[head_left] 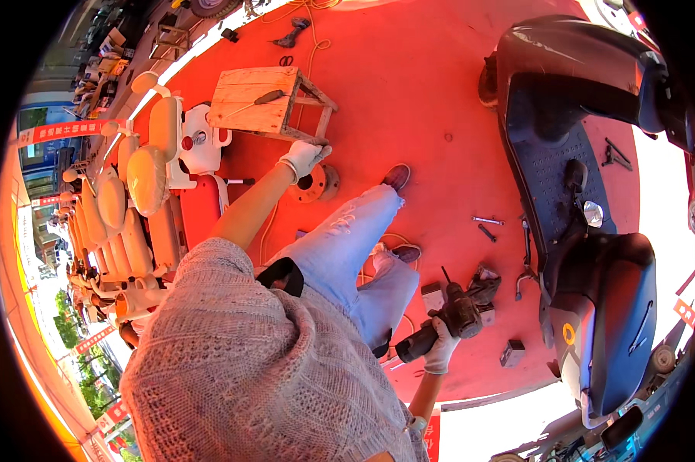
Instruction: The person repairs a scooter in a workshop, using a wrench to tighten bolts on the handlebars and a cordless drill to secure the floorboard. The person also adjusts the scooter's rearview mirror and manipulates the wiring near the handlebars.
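Observation:
My left hand, in a white glove, has its fingers closed at the near lower corner of a small wooden stool. A dark-handled tool, like a screwdriver, lies on the stool's top. Below that hand, on the red floor, is an orange round part with holes. On the right side, my gloved right hand is wrapped round the grip of a dark cordless drill. A thin bit points away from its head, and its thick battery end points to the lower left.
A dark electric scooter stands along the right. White-and-tan scooters line the left. Wrenches, a small box and another power tool lie on the floor. A yellow cord runs across it.

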The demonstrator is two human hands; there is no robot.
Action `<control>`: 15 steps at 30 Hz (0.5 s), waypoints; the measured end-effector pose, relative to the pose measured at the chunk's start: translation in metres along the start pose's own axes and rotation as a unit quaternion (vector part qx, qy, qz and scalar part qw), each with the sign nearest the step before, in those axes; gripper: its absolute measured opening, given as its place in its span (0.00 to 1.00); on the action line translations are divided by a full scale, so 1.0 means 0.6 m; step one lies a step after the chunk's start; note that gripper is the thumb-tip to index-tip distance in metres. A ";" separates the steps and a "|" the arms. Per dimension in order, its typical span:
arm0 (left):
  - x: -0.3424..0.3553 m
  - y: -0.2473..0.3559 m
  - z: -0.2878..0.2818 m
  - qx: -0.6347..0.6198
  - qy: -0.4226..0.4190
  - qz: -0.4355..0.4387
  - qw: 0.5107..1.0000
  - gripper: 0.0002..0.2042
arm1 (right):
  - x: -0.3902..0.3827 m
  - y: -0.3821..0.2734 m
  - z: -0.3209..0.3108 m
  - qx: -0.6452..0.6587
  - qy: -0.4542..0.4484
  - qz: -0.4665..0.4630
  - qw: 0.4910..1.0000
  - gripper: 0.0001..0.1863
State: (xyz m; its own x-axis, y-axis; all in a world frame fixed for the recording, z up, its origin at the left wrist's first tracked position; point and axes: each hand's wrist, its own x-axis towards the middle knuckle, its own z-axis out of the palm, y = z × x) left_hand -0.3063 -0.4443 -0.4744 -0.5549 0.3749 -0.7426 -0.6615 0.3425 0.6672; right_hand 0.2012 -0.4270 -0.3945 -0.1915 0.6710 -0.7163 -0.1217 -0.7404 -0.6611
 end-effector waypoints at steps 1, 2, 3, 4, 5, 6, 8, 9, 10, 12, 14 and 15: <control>0.025 0.007 -0.039 -0.007 0.031 0.018 0.999 0.09 | -0.001 -0.007 0.002 -0.019 -0.009 0.003 1.000 0.14; 0.046 0.016 -0.074 -0.009 0.062 0.041 0.997 0.11 | -0.001 -0.014 0.005 -0.034 -0.011 0.020 0.999 0.15; 0.066 0.027 -0.109 -0.011 0.095 0.062 0.993 0.13 | 0.001 -0.017 0.009 -0.043 -0.015 0.026 0.999 0.15; 0.092 0.040 -0.146 0.011 0.123 0.083 0.989 0.12 | 0.002 -0.016 0.017 -0.051 -0.017 0.033 0.998 0.15; 0.110 0.057 -0.170 0.036 0.149 0.104 0.983 0.12 | 0.003 -0.017 0.028 -0.056 -0.018 0.040 0.997 0.15; 0.127 0.074 -0.195 0.030 0.176 0.123 0.976 0.12 | 0.002 -0.021 0.046 -0.042 -0.012 0.051 0.998 0.16; 0.165 0.105 -0.252 0.042 0.224 0.162 0.960 0.12 | 0.005 -0.033 0.093 -0.076 -0.011 0.078 0.994 0.17; 0.182 0.115 -0.277 0.091 0.240 0.172 0.951 0.11 | 0.010 -0.043 0.113 -0.093 -0.010 0.091 0.991 0.17; 0.205 0.133 -0.301 0.146 0.253 0.179 0.939 0.11 | 0.017 -0.043 0.142 -0.108 -0.005 0.112 0.988 0.18; 0.253 0.164 -0.344 0.303 0.289 0.202 0.885 0.11 | 0.048 -0.057 0.208 -0.129 -0.006 0.143 0.981 0.18; 0.312 0.172 -0.377 0.431 0.283 0.241 0.822 0.12 | 0.074 -0.055 0.271 -0.142 0.011 0.180 0.973 0.18; 0.336 0.181 -0.386 0.493 0.262 0.272 0.784 0.13 | 0.095 -0.057 0.302 -0.154 0.007 0.205 0.966 0.18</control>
State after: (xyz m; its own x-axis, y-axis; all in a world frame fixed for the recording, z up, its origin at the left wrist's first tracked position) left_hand -0.6069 -0.5312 -0.5653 -0.9215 0.3794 -0.0830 0.3123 0.8508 0.4226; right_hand 0.0179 -0.3709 -0.3722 -0.1488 0.3253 -0.9338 0.2579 -0.8989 -0.3543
